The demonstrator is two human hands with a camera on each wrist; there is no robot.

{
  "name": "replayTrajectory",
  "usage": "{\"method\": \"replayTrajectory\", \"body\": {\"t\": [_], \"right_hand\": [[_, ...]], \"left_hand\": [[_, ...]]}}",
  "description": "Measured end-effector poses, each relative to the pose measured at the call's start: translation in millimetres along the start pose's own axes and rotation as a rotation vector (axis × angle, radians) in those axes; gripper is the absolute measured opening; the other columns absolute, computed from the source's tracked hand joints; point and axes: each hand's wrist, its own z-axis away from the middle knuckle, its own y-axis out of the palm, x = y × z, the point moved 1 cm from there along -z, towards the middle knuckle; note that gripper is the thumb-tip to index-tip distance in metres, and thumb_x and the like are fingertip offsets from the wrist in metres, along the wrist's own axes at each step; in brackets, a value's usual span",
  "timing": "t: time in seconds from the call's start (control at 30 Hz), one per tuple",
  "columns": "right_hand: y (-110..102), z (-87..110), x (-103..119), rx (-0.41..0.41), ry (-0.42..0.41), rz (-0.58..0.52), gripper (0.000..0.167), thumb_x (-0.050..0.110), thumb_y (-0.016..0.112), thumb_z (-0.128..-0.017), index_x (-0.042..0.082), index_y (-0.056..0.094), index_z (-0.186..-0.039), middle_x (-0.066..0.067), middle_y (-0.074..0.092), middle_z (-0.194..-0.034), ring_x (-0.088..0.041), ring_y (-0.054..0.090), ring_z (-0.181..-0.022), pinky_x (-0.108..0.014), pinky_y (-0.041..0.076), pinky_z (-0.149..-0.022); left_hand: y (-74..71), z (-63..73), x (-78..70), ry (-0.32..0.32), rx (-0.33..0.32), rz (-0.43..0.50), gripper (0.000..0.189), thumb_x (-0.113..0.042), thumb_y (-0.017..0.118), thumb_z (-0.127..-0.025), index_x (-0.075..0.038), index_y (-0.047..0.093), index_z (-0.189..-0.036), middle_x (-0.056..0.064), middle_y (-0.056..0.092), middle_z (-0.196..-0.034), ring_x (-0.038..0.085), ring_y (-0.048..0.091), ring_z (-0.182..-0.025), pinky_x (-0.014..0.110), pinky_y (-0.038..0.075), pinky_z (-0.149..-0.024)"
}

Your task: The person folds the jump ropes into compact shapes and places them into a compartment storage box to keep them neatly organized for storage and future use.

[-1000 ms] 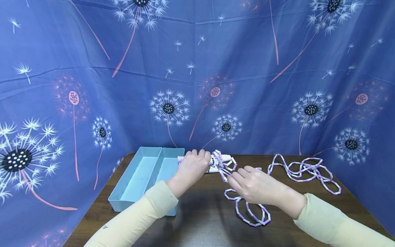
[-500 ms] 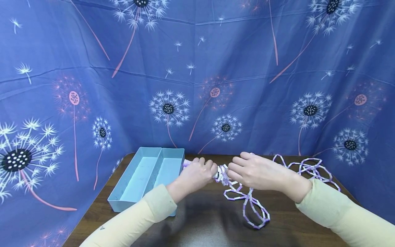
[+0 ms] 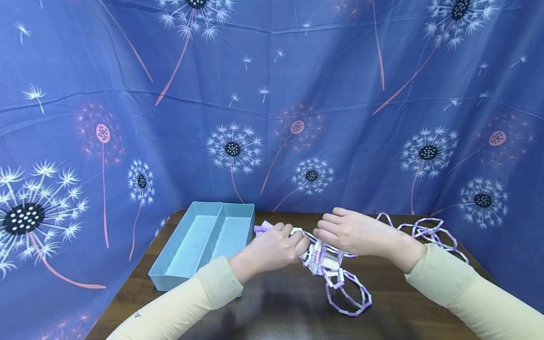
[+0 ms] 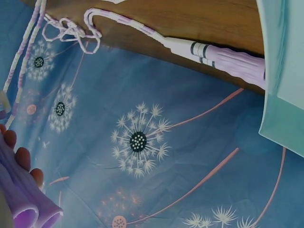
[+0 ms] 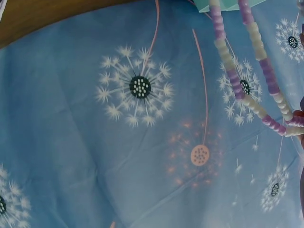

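Note:
My left hand [image 3: 272, 248] grips the handles of a beaded jump rope [image 3: 314, 259] over the table's middle. In the left wrist view, two hollow-ended purple handles [image 4: 28, 204] stick out beside my fingertips [image 4: 23, 156]. Purple-and-white strands are bunched around the rope's white part just right of that hand, and a loose loop trails below to the right. My right hand [image 3: 352, 231], close by on the right, pinches a strand with curled fingers. In the right wrist view, two beaded strands [image 5: 232, 78] run to the fingers at the right edge.
A light-blue two-compartment box [image 3: 170, 278] stands on the left of the dark wooden table [image 3: 289, 311]. More beaded rope [image 3: 433, 233] lies at the back right. A purple-and-white handle [image 4: 237, 66] lies beside the box. Blue dandelion-print cloth [image 3: 361, 141] hangs behind.
My right hand has risen and shifted, drawing the strand around the bundle. More rope is bunched beside my left hand, which has moved slightly right and down.

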Motion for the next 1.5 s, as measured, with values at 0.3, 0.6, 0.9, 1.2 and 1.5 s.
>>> {"method": "replayTrajectory", "body": {"t": [0.3,0.6,0.9,1.2,1.5], "right_hand": [[15,5.1,12,-0.117,0.076,-0.134,0.024,0.01,0.031,-0.096,0.007,0.054,-0.102,0.0,0.056,-0.091,-0.016,0.052,-0.081,-0.03,0.042,-0.072],[36,10.2,21,-0.179,0.286,-0.427,0.025,-0.002,0.045,-0.083,0.004,0.052,-0.106,-0.001,0.057,-0.097,-0.013,0.054,-0.088,-0.025,0.042,-0.08],[51,15.9,43,-0.208,0.637,-0.714,0.042,0.006,0.068,-0.078,0.006,0.048,-0.115,-0.002,0.06,-0.104,-0.011,0.06,-0.091,-0.025,0.05,-0.076],[67,13.0,61,-0.325,0.922,-0.958,0.02,-0.006,0.056,-0.085,-0.001,0.05,-0.103,-0.006,0.061,-0.076,-0.001,0.055,-0.066,-0.023,0.049,-0.057],[43,-2.7,71,-0.235,1.05,-1.117,0.004,-0.002,0.053,-0.091,-0.003,0.053,-0.095,-0.011,0.055,-0.06,-0.015,0.054,-0.052,-0.023,0.043,-0.05]], "left_hand": [[7.6,6.6,0.7,0.009,-0.106,-0.027,0.023,-0.035,0.058,-0.084,-0.013,0.061,-0.089,-0.003,0.06,-0.075,0.015,0.056,-0.061,0.027,0.045,-0.054],[-2.3,0.9,-0.4,-0.009,-0.171,0.078,0.032,-0.04,0.062,-0.083,-0.01,0.06,-0.095,-0.002,0.061,-0.08,0.016,0.057,-0.068,0.028,0.049,-0.063],[-7.0,-1.9,8.3,-0.128,-0.187,0.087,0.046,-0.047,0.068,-0.076,-0.007,0.063,-0.097,-0.001,0.063,-0.082,0.015,0.057,-0.067,0.026,0.046,-0.058],[-5.2,-2.3,24.6,-0.219,-0.178,0.01,0.051,-0.051,0.067,-0.073,-0.006,0.06,-0.097,0.0,0.061,-0.081,0.016,0.054,-0.063,0.027,0.043,-0.055],[4.1,-0.7,36.2,-0.27,-0.092,-0.075,0.048,-0.047,0.073,-0.07,-0.009,0.059,-0.096,0.001,0.056,-0.075,0.017,0.049,-0.057,0.028,0.039,-0.05]]}}
